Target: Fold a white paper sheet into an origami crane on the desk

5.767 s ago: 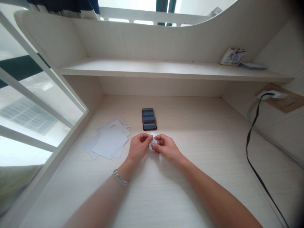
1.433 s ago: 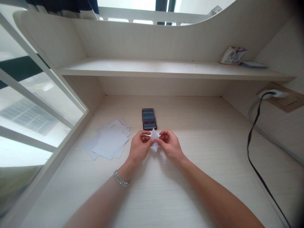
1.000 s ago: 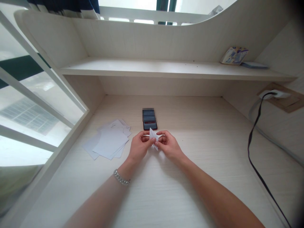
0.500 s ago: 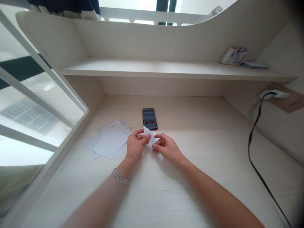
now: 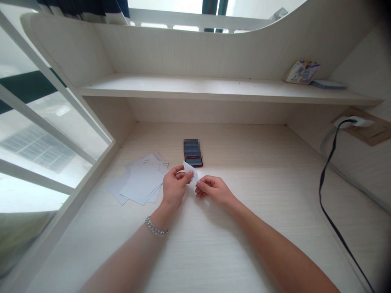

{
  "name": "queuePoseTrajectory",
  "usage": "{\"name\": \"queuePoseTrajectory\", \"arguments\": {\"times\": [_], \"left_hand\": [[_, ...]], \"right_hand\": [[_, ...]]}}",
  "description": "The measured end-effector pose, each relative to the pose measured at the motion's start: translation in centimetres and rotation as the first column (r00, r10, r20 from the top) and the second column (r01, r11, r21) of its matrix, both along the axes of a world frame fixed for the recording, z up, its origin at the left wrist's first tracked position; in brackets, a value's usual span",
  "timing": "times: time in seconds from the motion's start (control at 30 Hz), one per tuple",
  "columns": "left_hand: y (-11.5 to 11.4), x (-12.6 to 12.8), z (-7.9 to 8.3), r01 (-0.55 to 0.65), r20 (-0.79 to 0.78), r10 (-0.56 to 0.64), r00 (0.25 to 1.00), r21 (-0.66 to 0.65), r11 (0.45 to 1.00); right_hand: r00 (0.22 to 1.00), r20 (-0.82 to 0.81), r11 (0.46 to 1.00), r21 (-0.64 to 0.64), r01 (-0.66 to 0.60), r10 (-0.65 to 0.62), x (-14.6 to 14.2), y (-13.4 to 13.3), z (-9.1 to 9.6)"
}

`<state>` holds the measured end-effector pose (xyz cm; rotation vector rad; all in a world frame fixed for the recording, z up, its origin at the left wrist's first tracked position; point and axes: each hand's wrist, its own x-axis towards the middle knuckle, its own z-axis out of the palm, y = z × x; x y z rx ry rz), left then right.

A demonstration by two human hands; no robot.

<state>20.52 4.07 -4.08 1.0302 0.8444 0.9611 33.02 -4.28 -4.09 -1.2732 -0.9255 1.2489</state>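
Observation:
A small white folded paper (image 5: 190, 169), pointed at its upper left, is held above the desk between my two hands. My left hand (image 5: 176, 184) pinches it between thumb and fingers from the left. With thumb and forefinger pressed together, my right hand (image 5: 215, 189) grips the paper's lower right corner. Just behind the paper lies a dark phone (image 5: 193, 156), its screen partly pixelated. Left of my left hand, several loose white paper sheets (image 5: 142, 181) overlap on the desk. My fingers hide part of the folded paper.
A pale wooden desk (image 5: 195, 252) stretches beneath my arms. Above its back runs a shelf (image 5: 195, 86) bearing a colourful packet (image 5: 302, 72) and a flat bluish item (image 5: 328, 84). On the right, a black cable (image 5: 322, 179) hangs from a wall socket (image 5: 371, 125). White rails (image 5: 49, 118) stand left.
My right thumb and forefinger have closed together on the paper's lower corner; before, they were spread apart at its right edge. The paper and my left hand have barely shifted.

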Motion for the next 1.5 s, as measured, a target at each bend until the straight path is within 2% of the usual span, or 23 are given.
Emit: {"name": "queuePoseTrajectory", "arguments": {"times": [0.1, 0.27, 0.37, 0.5, 0.73, 0.83, 0.97, 1.03, 1.2, 1.4, 1.5], "left_hand": [[-0.1, -0.1, 0.1, 0.029, 0.004, -0.028, 1.000, -0.020, 0.999], [-0.5, 0.0, 0.4, 0.065, -0.054, -0.065, 0.996, 0.009, 0.998], [-0.9, 0.2, 0.4, 0.136, -0.084, -0.133, 0.988, 0.035, 0.990], [-1.1, 0.4, 0.2, 0.242, -0.071, -0.238, 0.969, 0.053, 0.969], [-0.9, 0.1, -0.1, 0.230, -0.090, -0.222, 0.971, 0.096, 0.968], [-0.9, 0.1, 0.1, 0.259, -0.034, -0.257, 0.966, 0.083, 0.962], [-0.9, 0.1, 0.3, 0.310, 0.058, -0.313, 0.948, 0.049, 0.949], [-0.9, 0.1, 0.3, 0.326, 0.064, -0.328, 0.943, 0.042, 0.945], [-0.8, 0.3, 0.1, 0.262, 0.051, -0.263, 0.963, 0.038, 0.964], [-1.0, 0.2, 0.5, 0.338, 0.104, -0.340, 0.935, 0.041, 0.940], [-1.2, 0.1, 0.9, 0.389, 0.153, -0.385, 0.910, -0.001, 0.921]], "right_hand": [[0.997, 0.076, 1.000, 0.016, 0.004, -0.005, -0.2, 0.0, -0.1], [0.993, -0.018, 0.990, 0.071, 0.118, -0.117, -0.3, 0.1, -0.2], [0.979, 0.012, 0.971, 0.134, 0.199, -0.202, -0.2, 0.2, -0.5], [0.965, 0.081, 0.959, 0.159, 0.235, -0.250, 0.1, 0.3, -1.0], [0.970, -0.070, 0.963, 0.119, 0.241, -0.234, -0.1, 0.5, -0.9], [0.956, -0.156, 0.962, 0.079, 0.263, -0.249, -0.1, 0.4, -0.5], [0.934, -0.294, 0.974, 0.037, 0.224, -0.204, 0.0, 0.2, 0.0], [0.942, -0.272, 0.973, 0.064, 0.221, -0.197, 0.0, 0.3, 0.0], [0.974, -0.116, 0.964, 0.159, 0.212, -0.195, 0.0, 0.5, -0.7], [0.964, -0.203, 0.968, 0.142, 0.205, -0.174, 0.1, 0.4, -0.6], [0.954, -0.271, 0.975, 0.140, 0.172, -0.129, 0.2, 0.2, -0.4]]}}
